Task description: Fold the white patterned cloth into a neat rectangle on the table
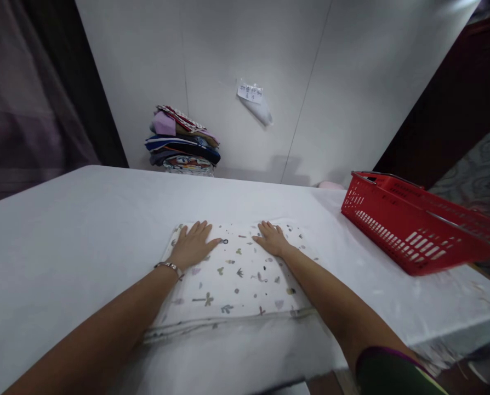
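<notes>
A white cloth (237, 274) printed with small plants and figures lies folded in layers near the front edge of the table. My left hand (193, 244) rests flat on its far left part, fingers spread, with a bracelet on the wrist. On the far right part lies my right hand (271, 238), palm down and fingers apart. Both hands press on the cloth without gripping it. The cloth's layered near edge shows towards me, slightly blurred.
A white-covered table (84, 236) spreads around the cloth. A red plastic basket (413, 230) with metal handles stands at the right. Against the back wall is a stack of folded clothes (183, 142). A paper label (250, 92) hangs on the wall.
</notes>
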`<state>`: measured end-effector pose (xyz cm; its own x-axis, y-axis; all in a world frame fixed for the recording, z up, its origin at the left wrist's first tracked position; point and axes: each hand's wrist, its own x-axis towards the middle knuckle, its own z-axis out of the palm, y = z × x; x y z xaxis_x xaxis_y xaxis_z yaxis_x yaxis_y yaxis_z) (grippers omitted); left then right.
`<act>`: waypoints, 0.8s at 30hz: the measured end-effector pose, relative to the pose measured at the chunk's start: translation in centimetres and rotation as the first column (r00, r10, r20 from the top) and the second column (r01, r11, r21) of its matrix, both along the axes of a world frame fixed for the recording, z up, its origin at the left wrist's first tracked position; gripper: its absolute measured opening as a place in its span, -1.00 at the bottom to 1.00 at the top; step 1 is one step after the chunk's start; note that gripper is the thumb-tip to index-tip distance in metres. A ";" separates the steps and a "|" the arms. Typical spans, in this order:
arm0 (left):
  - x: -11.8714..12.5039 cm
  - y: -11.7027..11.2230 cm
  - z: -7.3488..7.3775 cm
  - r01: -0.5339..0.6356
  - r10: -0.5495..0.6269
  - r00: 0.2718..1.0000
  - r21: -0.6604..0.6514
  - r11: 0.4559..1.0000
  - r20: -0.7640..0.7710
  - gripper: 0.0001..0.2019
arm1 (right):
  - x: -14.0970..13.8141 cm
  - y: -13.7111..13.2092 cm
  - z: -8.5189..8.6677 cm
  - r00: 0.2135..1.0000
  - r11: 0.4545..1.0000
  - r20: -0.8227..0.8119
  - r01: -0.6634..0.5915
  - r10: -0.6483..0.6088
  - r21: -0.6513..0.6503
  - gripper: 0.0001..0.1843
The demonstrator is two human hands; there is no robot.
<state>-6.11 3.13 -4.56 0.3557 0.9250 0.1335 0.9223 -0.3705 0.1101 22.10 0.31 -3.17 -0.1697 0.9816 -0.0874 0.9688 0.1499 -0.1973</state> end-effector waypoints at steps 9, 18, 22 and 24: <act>0.1 -0.5 0.7 0.003 -0.002 0.999 -0.020 1.000 0.039 -0.33 | 9.7 -3.9 0.2 0.940 0.942 0.080 0.334 -0.332 -0.014 -0.30; 0.3 -0.7 2.8 -0.031 0.047 0.994 -0.153 0.988 0.101 -0.30 | 12.2 -11.2 -0.2 0.906 0.912 -0.112 0.404 -0.409 -0.069 -0.30; -0.9 -1.6 3.9 -0.095 0.112 0.977 -0.104 0.990 0.180 -0.32 | 12.5 -15.4 -0.9 0.900 0.920 -0.213 0.391 -0.379 0.011 -0.32; -1.9 -2.7 3.5 -0.101 0.115 0.980 -0.089 0.991 0.164 -0.33 | 12.6 -17.3 -1.3 0.903 0.926 -0.267 0.368 -0.335 0.082 -0.36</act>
<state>-8.01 0.40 -1.08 0.2320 0.9668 0.1068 0.9221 -0.2536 0.2924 34.73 -17.04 -4.47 0.1887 0.9812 0.0414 0.8871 -0.1522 -0.4357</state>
